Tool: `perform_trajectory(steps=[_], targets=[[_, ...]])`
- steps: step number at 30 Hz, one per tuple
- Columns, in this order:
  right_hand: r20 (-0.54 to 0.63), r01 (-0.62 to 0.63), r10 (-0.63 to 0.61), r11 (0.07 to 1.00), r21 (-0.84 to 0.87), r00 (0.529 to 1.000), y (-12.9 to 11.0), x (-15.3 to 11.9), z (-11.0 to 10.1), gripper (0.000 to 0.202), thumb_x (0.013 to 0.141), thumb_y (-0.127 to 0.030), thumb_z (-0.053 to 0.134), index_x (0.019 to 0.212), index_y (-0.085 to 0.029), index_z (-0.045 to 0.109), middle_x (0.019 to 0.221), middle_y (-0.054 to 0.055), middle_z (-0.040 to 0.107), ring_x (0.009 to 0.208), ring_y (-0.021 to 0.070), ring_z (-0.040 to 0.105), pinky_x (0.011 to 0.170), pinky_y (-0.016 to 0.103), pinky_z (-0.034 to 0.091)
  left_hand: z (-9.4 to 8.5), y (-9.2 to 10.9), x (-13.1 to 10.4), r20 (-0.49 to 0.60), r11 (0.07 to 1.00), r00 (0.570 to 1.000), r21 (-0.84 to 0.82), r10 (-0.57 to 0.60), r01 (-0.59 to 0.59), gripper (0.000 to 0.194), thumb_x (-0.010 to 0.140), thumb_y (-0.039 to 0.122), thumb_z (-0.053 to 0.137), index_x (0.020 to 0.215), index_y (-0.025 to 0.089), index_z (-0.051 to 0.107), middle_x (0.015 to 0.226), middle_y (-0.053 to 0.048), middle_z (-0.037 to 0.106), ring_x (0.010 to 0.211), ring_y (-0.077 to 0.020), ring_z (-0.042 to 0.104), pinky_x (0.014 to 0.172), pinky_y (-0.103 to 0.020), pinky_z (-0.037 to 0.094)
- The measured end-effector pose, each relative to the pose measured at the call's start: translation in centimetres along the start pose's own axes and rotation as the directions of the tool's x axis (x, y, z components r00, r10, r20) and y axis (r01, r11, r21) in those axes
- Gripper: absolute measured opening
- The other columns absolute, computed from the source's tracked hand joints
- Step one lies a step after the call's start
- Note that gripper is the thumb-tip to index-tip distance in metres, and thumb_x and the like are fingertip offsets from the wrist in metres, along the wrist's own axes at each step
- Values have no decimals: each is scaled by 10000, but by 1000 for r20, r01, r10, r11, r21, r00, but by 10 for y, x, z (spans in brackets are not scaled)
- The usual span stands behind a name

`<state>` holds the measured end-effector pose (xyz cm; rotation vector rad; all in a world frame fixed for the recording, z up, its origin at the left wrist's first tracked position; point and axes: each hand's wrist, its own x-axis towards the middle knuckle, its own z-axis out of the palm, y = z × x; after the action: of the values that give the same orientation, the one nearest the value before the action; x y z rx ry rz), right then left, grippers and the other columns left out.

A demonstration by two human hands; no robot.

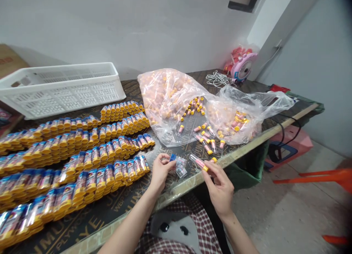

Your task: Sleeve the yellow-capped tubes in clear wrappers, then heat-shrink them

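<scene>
My left hand pinches a small blue cap between thumb and fingers. Beside those fingertips lie a few small clear packets on the dark plywood table. In my right hand is a clear plastic tube with a pink label and a yellow end, tilted toward the left. Just beyond it, several similar tubes with yellow ends lie loose. Between the arms, below the table edge, shows a checked apron with a grey animal patch.
Stacked rows of blue-capped tubes fill the left side. Behind them stands a white plastic crate. Two clear bags of tubes, a large one and a smaller one, lie across the middle. A pink fan and an orange stool are to the right.
</scene>
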<state>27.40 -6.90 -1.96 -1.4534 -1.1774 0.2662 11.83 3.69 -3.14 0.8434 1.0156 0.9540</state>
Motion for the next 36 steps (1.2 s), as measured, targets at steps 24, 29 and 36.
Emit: perform_trajectory(steps=[24, 29, 36], targets=[[174, 26, -32, 999, 38, 984, -14, -15, 7, 289, 842, -144, 556, 1089, -267, 641, 1081, 60, 606, 1005, 196, 585, 847, 346, 503, 5, 9, -15, -112, 978, 991, -200, -78, 55, 414, 521, 447, 796, 662, 92, 638, 644, -18, 603, 583, -89, 553, 577, -209, 482], [266, -31, 8, 996, 82, 964, -14, -17, 11, 276, 875, -147, 493, 1067, -281, 638, 1074, 48, 597, 997, 178, 584, 784, 288, 517, 9, 11, -23, 46, 980, 999, -201, -1, 11, 344, 651, 402, 738, 807, 119, 619, 746, -12, 605, 678, -100, 572, 659, -236, 505], [284, 110, -117, 993, 42, 952, -10, -9, 12, 589, 773, -78, 549, 1303, -310, 441, 1162, 60, 516, 1029, 201, 552, 856, 359, 505, 9, 21, -39, 276, 977, 950, -109, -148, 184, 360, 659, 354, 751, 874, 88, 640, 776, -63, 641, 657, -109, 597, 646, -237, 501]])
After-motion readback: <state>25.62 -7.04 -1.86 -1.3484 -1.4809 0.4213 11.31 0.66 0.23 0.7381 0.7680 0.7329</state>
